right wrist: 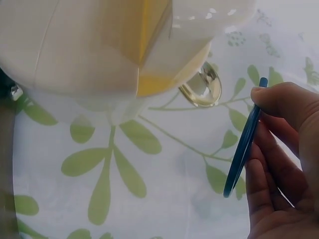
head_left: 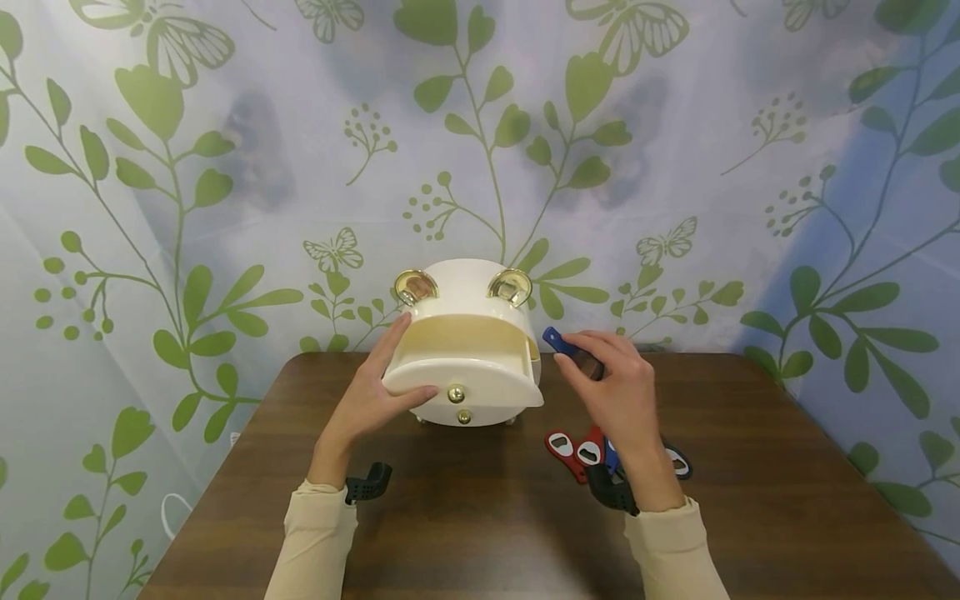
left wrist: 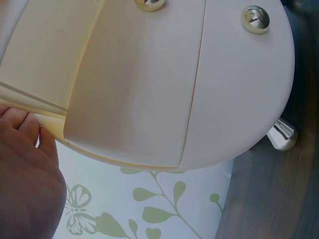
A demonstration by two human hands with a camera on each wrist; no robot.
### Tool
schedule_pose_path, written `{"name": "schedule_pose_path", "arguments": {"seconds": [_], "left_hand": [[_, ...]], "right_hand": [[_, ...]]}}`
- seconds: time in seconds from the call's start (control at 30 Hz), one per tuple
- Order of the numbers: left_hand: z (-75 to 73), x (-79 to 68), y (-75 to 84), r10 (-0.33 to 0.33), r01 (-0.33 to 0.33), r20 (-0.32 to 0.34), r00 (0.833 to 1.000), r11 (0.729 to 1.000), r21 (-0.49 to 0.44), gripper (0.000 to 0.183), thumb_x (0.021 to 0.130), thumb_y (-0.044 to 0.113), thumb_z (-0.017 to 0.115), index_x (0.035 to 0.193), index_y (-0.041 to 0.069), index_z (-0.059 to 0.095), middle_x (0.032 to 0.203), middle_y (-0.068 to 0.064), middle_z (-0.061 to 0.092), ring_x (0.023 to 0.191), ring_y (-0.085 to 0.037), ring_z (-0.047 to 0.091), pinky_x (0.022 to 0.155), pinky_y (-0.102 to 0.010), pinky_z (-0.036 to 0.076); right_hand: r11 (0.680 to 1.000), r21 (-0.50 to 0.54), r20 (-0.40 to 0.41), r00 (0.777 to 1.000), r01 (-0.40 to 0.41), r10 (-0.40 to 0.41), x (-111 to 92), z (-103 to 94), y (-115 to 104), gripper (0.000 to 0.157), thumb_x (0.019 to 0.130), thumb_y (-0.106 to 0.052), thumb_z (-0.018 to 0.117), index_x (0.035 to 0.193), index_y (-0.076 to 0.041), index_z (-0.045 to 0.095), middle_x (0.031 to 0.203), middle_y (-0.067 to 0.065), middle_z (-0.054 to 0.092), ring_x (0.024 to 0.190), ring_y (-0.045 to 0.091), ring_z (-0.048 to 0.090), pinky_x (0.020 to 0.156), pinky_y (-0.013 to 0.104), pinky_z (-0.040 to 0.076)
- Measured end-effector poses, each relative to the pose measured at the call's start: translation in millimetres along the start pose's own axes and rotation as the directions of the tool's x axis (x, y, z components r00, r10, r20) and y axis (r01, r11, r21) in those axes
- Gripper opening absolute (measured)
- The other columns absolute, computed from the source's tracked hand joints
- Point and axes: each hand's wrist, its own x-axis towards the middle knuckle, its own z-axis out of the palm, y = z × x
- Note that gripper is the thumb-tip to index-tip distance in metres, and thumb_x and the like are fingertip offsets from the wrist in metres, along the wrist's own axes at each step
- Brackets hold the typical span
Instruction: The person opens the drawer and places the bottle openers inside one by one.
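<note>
The right hand [head_left: 621,392] pinches a blue opener [head_left: 557,340] mid-right; the left hand [head_left: 371,390], fingers straight, steadies the open drawer [head_left: 487,380]. Likely step: loading; next, lowering inside.

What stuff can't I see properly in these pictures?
Head: part of the pile of bottle openers, behind the right forearm.
Head: back of the white box, behind its front.
Head: some of the blue opener, covered by the right hand.
Left wrist: part of the left hand, cut off by the edge.
</note>
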Motion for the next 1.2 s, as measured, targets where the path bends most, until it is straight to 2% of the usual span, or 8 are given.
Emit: {"name": "schedule_pose_path", "arguments": {"seconds": [0.17,0.3,0.7,1.03,1.2], "left_hand": [[-0.1,0.6,-0.9,0.001,-0.001,-0.001,1.0,1.0,-0.001,0.109,0.081,0.032,0.09,0.165,0.039,0.021,0.17,0.016,0.02,0.157,-0.016,0.02,0.123,-0.057,0.025],[-0.2,0.0,-0.8,0.005,-0.005,0.003,1.0,1.0,-0.005,0.108,0.081,0.032,0.09,0.165,0.037,0.021,0.17,0.015,0.02,0.158,-0.018,0.019,0.123,-0.058,0.025],[-0.4,0.7,-1.6,0.006,-0.006,0.008,1.0,1.0,-0.003,0.108,0.082,0.034,0.089,0.165,0.039,0.02,0.17,0.015,0.019,0.158,-0.018,0.019,0.122,-0.06,0.024],[-0.7,1.4,-1.7,0.013,-0.013,0.005,1.0,1.0,0.004,0.108,0.081,0.038,0.089,0.165,0.038,0.021,0.17,0.014,0.02,0.158,-0.02,0.02,0.121,-0.061,0.026],[-0.9,0.6,-2.1,0.01,-0.01,0.001,1.0,1.0,0.002,0.109,0.08,0.036,0.09,0.165,0.037,0.021,0.17,0.014,0.02,0.158,-0.019,0.02,0.122,-0.06,0.025]], "right_hand": [[1.0,0.023,0.006,1.0,-0.002,0.002,-1,7.0,-2,0.028,0.082,-0.011,0.089,0.109,-0.008,0.081,0.109,0.008,0.076,0.105,0.025,0.068,0.09,0.011,0.045],[0.999,0.043,0.023,0.999,-0.024,0.023,-3,13.2,-5,0.029,0.082,-0.012,0.089,0.109,-0.009,0.081,0.11,0.007,0.075,0.107,0.024,0.068,0.093,0.009,0.044],[0.99,0.121,0.051,0.996,-0.075,0.069,-1,27.4,-18,0.029,0.083,-0.012,0.088,0.111,-0.01,0.081,0.111,0.007,0.075,0.109,0.023,0.068,0.095,0.012,0.045],[0.981,0.164,0.076,0.993,-0.107,0.096,1,38.0,-22,0.029,0.084,-0.012,0.087,0.113,-0.011,0.08,0.113,0.006,0.075,0.108,0.022,0.069,0.093,0.01,0.046],[0.972,0.194,0.082,0.99,-0.131,0.117,2,42.8,-23,0.03,0.084,-0.013,0.087,0.113,-0.011,0.08,0.113,0.005,0.075,0.105,0.021,0.071,0.091,0.018,0.051]]}}
